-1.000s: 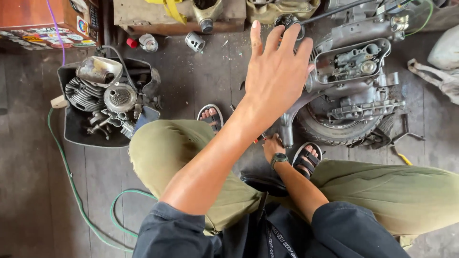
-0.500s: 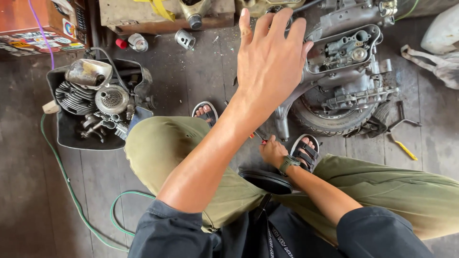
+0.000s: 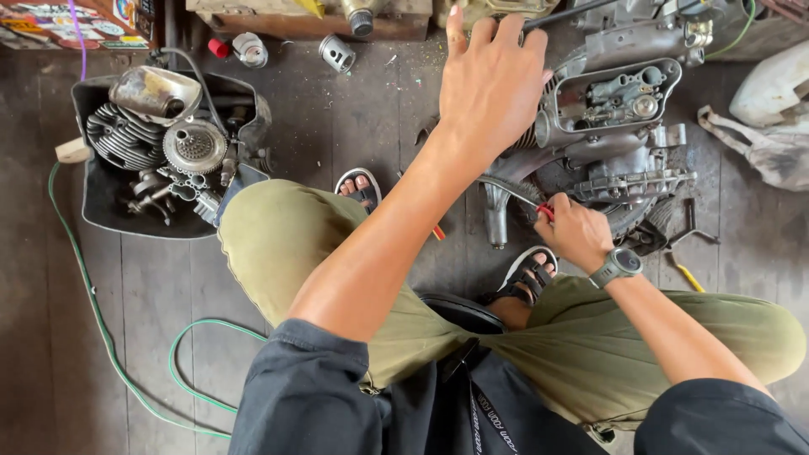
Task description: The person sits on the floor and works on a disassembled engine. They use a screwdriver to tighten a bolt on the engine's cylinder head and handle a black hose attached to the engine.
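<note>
At twelve o'clock from your knees, the engine casing (image 3: 607, 126) lies on the floor; your left hand (image 3: 493, 84) spreads over its upper edge, steadying it, fingers unclenched, while your right hand (image 3: 577, 232) clenches a red-handled tool (image 3: 543, 211) at its underside. Next, I judge, you need firm bracing as you lever; the tool's tip is hidden.

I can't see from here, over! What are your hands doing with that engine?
Left hand flat on top of engine. Right hand gripping red-handled tool at its lower side. Nothing blocking; parts tray sits apart, left.
</note>
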